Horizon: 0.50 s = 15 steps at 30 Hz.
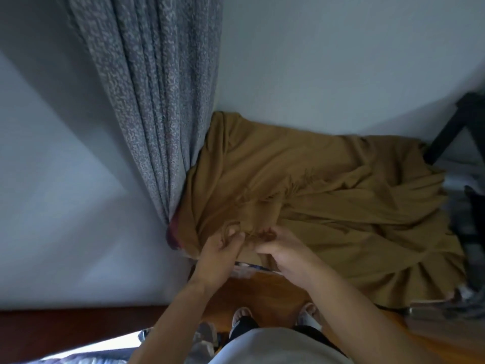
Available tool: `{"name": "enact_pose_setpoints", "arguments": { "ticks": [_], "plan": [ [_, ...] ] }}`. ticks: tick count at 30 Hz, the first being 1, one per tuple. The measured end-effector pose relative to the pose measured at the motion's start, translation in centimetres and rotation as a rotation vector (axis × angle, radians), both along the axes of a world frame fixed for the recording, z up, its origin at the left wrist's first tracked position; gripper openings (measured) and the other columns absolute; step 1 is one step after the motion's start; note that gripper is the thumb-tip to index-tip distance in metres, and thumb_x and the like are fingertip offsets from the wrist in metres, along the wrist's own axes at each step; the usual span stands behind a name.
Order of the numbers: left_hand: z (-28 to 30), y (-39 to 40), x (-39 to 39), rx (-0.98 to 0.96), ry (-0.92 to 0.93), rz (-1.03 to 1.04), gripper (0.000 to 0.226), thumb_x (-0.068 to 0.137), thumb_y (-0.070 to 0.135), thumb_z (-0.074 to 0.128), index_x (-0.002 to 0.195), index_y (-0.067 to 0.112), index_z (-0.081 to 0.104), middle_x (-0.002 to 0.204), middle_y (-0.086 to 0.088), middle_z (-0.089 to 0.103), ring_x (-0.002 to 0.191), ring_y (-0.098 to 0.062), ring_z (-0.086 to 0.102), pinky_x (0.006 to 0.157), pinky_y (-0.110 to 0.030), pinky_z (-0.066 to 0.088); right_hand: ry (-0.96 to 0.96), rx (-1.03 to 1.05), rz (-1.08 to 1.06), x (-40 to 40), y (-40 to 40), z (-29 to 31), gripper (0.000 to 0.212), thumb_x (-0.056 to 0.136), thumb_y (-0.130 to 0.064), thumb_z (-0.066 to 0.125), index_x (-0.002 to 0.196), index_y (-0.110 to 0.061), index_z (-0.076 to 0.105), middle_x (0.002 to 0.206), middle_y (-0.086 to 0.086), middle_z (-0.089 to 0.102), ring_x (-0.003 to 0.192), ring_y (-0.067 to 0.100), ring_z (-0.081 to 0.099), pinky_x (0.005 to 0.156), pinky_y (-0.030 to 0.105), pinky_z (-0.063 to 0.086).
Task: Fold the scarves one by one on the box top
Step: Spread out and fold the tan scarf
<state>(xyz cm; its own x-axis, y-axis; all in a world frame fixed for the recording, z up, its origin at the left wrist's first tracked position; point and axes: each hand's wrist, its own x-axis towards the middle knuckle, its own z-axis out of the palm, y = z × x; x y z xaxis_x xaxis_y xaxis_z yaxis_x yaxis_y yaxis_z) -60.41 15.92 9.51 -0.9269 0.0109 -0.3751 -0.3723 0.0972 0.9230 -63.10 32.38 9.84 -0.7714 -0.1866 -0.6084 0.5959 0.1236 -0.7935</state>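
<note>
A large mustard-brown scarf (328, 195) lies rumpled and spread over the box top, hiding the box almost entirely and hanging over its near and right sides. My left hand (219, 248) pinches a bunched edge of the scarf near its front left part. Right beside it, my right hand (282, 245) grips the same edge with curled fingers. A dark red bit of cloth (172, 232) shows under the scarf at the left end.
A grey patterned curtain (147, 101) hangs at the left, touching the scarf. White wall behind. A dark furniture leg (451, 132) stands at the right. Wooden floor (262, 292) and my feet (242, 315) lie below. Cluttered items at the right edge.
</note>
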Motion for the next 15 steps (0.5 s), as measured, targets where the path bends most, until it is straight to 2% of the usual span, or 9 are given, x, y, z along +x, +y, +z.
{"name": "enact_pose_setpoints", "arguments": {
  "ticks": [2, 5, 6, 7, 9, 11, 12, 14, 15],
  "plan": [
    [-0.9, 0.8, 0.0, 0.116, -0.061, 0.074, 0.032, 0.100, 0.030, 0.058, 0.101, -0.001, 0.069, 0.101, -0.023, 0.072, 0.101, -0.037, 0.068, 0.101, -0.054, 0.050, -0.006, -0.011, 0.022, 0.1, 0.0, 0.2, 0.024, 0.083, -0.012, 0.077, 0.106, -0.010, 0.073, 0.104, 0.007, 0.076, 0.102, 0.022, 0.070, 0.091, 0.036, 0.052],
    [-3.0, 1.2, -0.5, 0.287, -0.237, 0.361, 0.030, 0.102, 0.033, 0.055, 0.117, 0.011, 0.068, 0.112, -0.011, 0.073, 0.104, -0.027, 0.069, 0.099, -0.045, 0.052, -0.058, 0.022, -0.042, -0.1, 0.3, 0.1, 0.026, 0.081, -0.016, 0.081, 0.106, -0.013, 0.075, 0.102, 0.003, 0.077, 0.106, 0.022, 0.069, 0.098, 0.041, 0.051],
    [-4.0, 0.7, -0.7, 0.196, -0.254, 0.471, 0.035, 0.099, 0.037, 0.059, 0.128, 0.017, 0.062, 0.121, -0.009, 0.068, 0.109, -0.027, 0.065, 0.100, -0.048, 0.051, -0.103, -0.016, -0.130, -0.3, 0.6, 0.3, 0.026, 0.082, -0.018, 0.080, 0.107, -0.013, 0.074, 0.101, 0.003, 0.077, 0.105, 0.023, 0.069, 0.095, 0.040, 0.052],
    [-5.2, 0.0, -1.1, 0.014, -0.254, 0.548, 0.049, 0.093, 0.039, 0.064, 0.138, 0.022, 0.052, 0.132, -0.009, 0.060, 0.117, -0.029, 0.059, 0.104, -0.052, 0.048, -0.150, -0.072, -0.246, -0.6, 1.0, 0.4, 0.024, 0.085, -0.019, 0.078, 0.107, -0.012, 0.073, 0.099, 0.004, 0.077, 0.102, 0.023, 0.069, 0.088, 0.037, 0.054],
    [-7.5, -1.7, -2.0, -0.327, -0.318, 0.607, 0.079, 0.086, 0.036, 0.072, 0.149, 0.016, 0.031, 0.147, -0.018, 0.038, 0.132, -0.040, 0.041, 0.113, -0.055, 0.035, -0.183, -0.172, -0.448, -1.2, 2.0, 0.8, 0.020, 0.092, -0.019, 0.071, 0.110, -0.009, 0.070, 0.099, 0.007, 0.077, 0.096, 0.024, 0.071, 0.076, 0.033, 0.055],
    [-9.1, -3.1, -2.9, -0.403, -0.417, 0.641, 0.091, 0.082, 0.036, 0.077, 0.149, 0.009, 0.023, 0.151, -0.025, 0.027, 0.138, -0.045, 0.031, 0.115, -0.054, 0.029, -0.163, -0.228, -0.571, -1.6, 3.0, 1.0, 0.028, 0.093, -0.016, 0.069, 0.120, -0.007, 0.067, 0.106, 0.011, 0.076, 0.100, 0.027, 0.072, 0.080, 0.036, 0.056],
    [-10.4, -3.9, -3.3, -0.404, -0.449, 0.646, 0.094, 0.080, 0.040, 0.078, 0.149, 0.008, 0.023, 0.151, -0.025, 0.028, 0.137, -0.045, 0.033, 0.114, -0.054, 0.031, -0.154, -0.245, -0.613, -1.6, 3.4, 1.2, 0.032, 0.092, -0.012, 0.069, 0.123, -0.006, 0.065, 0.109, 0.012, 0.075, 0.102, 0.028, 0.071, 0.085, 0.038, 0.057],
    [-13.2, -5.7, -3.8, -0.393, -0.422, 0.620, 0.098, 0.076, 0.059, 0.065, 0.150, 0.006, 0.030, 0.148, -0.021, 0.042, 0.132, -0.040, 0.045, 0.113, -0.051, 0.036, -0.156, -0.289, -0.630, -1.4, 3.8, 1.9, 0.034, 0.091, -0.005, 0.069, 0.124, -0.005, 0.064, 0.111, 0.013, 0.074, 0.103, 0.029, 0.071, 0.092, 0.042, 0.056],
    [-13.8, -6.4, -4.0, -0.360, -0.380, 0.622, 0.093, 0.077, 0.061, 0.055, 0.149, 0.004, 0.036, 0.145, -0.019, 0.048, 0.130, -0.038, 0.049, 0.114, -0.049, 0.036, -0.168, -0.318, -0.616, -1.3, 3.9, 2.3, 0.032, 0.091, -0.003, 0.067, 0.123, -0.003, 0.065, 0.113, 0.014, 0.074, 0.105, 0.030, 0.070, 0.095, 0.044, 0.055]
  ]
}}
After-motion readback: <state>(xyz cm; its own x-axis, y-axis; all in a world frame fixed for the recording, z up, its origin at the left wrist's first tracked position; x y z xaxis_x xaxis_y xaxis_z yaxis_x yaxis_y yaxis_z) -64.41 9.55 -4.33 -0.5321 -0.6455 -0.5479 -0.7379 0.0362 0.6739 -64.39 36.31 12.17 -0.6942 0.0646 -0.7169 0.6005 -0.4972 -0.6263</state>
